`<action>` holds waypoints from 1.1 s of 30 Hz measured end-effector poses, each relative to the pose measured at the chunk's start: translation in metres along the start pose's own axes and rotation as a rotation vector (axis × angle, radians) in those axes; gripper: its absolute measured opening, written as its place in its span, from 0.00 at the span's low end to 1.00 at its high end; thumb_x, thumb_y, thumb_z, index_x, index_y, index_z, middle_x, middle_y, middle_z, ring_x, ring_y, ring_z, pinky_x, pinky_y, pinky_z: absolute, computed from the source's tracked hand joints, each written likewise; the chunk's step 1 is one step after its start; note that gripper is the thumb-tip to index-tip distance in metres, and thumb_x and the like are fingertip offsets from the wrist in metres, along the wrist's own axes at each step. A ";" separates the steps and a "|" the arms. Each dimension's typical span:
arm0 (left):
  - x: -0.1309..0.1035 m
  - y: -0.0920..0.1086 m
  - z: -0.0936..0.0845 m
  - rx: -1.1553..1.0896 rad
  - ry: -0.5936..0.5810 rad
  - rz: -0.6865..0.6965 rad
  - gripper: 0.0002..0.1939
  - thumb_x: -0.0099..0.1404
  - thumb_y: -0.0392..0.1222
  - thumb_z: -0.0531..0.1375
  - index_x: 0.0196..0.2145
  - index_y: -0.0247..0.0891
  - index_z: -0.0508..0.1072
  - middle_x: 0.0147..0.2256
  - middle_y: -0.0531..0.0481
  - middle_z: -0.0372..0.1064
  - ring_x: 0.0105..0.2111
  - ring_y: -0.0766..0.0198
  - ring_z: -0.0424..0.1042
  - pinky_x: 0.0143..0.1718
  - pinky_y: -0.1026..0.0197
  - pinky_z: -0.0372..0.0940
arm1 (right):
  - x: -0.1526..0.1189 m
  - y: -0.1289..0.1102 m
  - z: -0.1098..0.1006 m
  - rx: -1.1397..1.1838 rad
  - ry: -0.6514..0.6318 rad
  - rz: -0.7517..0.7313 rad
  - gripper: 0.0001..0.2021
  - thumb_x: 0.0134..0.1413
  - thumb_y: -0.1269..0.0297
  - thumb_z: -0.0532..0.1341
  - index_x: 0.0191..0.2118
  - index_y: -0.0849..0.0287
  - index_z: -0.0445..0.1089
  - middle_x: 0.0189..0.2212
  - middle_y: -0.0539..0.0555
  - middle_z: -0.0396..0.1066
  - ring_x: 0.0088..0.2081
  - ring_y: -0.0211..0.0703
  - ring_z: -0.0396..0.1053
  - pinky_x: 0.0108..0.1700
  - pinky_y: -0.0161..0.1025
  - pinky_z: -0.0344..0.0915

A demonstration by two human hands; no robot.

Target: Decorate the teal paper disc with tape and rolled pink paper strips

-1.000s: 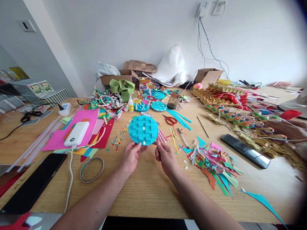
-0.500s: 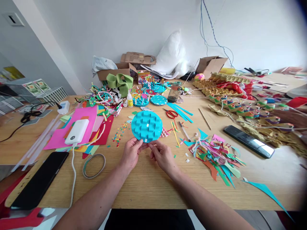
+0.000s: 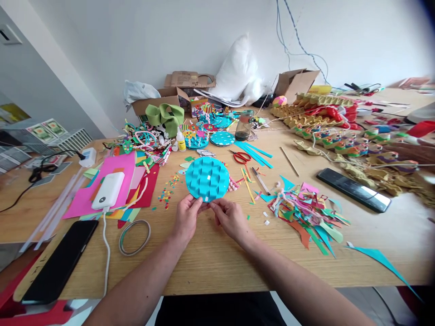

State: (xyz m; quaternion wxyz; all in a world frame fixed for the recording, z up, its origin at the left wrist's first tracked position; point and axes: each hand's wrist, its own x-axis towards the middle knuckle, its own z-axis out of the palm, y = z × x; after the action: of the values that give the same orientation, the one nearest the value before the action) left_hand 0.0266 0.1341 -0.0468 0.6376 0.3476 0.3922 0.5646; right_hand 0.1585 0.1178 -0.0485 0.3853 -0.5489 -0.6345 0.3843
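Observation:
A round turquoise paper disc (image 3: 197, 177) with rows of raised, folded strips is held tilted up above the table. Two small white squares show on it, one near the middle and one at the lower edge. My left hand (image 3: 186, 216) pinches the lower left edge, its thumb beside the lower white square. At the lower right edge, the fingers of my right hand (image 3: 234, 221) are closed on the rim. Their tips are partly hidden. Behind the disc lie leaf-shaped paper cutouts (image 3: 190, 159) and a pink beaded piece (image 3: 233, 184).
Red-handled scissors (image 3: 242, 156), a pen (image 3: 261, 182) and a heap of paper scraps (image 3: 306, 213) lie to the right. A tape roll (image 3: 149, 233), a power bank (image 3: 108, 190) and a phone (image 3: 61, 260) are on the left. Farther back stand a glue bottle (image 3: 181, 141) and a glass jar (image 3: 244, 127).
The view has shifted slightly. Both hands keep hold of the disc's lower edge, and the disc has barely moved between them.

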 end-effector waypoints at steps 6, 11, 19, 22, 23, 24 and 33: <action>0.000 -0.001 0.001 0.013 -0.004 0.012 0.12 0.51 0.42 0.67 0.33 0.34 0.76 0.32 0.46 0.77 0.41 0.53 0.75 0.46 0.52 0.67 | 0.000 -0.001 0.000 0.006 0.005 0.024 0.14 0.58 0.59 0.53 0.25 0.59 0.68 0.13 0.47 0.64 0.17 0.35 0.60 0.23 0.31 0.54; 0.000 -0.003 0.001 0.022 0.007 0.021 0.14 0.49 0.44 0.67 0.33 0.33 0.76 0.33 0.46 0.77 0.38 0.55 0.75 0.44 0.51 0.68 | -0.001 -0.001 0.000 0.015 0.007 0.018 0.13 0.57 0.61 0.53 0.25 0.59 0.68 0.12 0.47 0.63 0.16 0.34 0.58 0.23 0.31 0.53; 0.000 -0.005 0.001 0.023 0.004 0.000 0.15 0.50 0.44 0.67 0.34 0.33 0.75 0.32 0.45 0.77 0.37 0.55 0.76 0.42 0.52 0.70 | 0.000 -0.001 0.000 -0.011 0.020 0.021 0.12 0.57 0.63 0.53 0.25 0.59 0.68 0.12 0.46 0.63 0.16 0.34 0.58 0.23 0.31 0.53; 0.000 -0.005 0.000 0.011 -0.001 -0.007 0.15 0.50 0.44 0.67 0.34 0.33 0.74 0.32 0.45 0.77 0.37 0.55 0.76 0.42 0.52 0.70 | 0.000 0.000 0.001 -0.015 0.020 0.024 0.12 0.57 0.63 0.53 0.25 0.59 0.68 0.12 0.47 0.63 0.16 0.34 0.59 0.23 0.31 0.53; 0.000 -0.005 0.000 0.003 -0.004 -0.008 0.15 0.50 0.44 0.67 0.34 0.33 0.75 0.32 0.45 0.77 0.37 0.55 0.76 0.42 0.52 0.69 | 0.000 0.000 0.001 -0.013 0.019 0.025 0.12 0.57 0.63 0.53 0.26 0.59 0.68 0.12 0.47 0.63 0.16 0.34 0.59 0.23 0.31 0.53; 0.000 -0.005 0.000 -0.005 -0.005 -0.009 0.15 0.49 0.43 0.67 0.34 0.33 0.75 0.32 0.46 0.77 0.37 0.55 0.76 0.43 0.52 0.69 | 0.000 0.001 0.001 -0.009 0.019 0.025 0.12 0.57 0.63 0.53 0.26 0.59 0.68 0.12 0.46 0.63 0.16 0.35 0.59 0.23 0.31 0.53; 0.000 -0.003 0.002 -0.024 0.011 -0.031 0.16 0.48 0.43 0.68 0.34 0.34 0.74 0.31 0.46 0.77 0.37 0.55 0.76 0.42 0.51 0.69 | 0.001 0.003 0.003 0.036 0.017 0.018 0.11 0.57 0.62 0.53 0.27 0.59 0.68 0.11 0.46 0.62 0.16 0.35 0.60 0.24 0.31 0.54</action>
State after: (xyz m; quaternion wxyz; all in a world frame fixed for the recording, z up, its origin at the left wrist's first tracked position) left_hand 0.0295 0.1333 -0.0485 0.6483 0.3305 0.3942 0.5613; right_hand 0.1574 0.1190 -0.0524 0.3973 -0.5507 -0.6192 0.3943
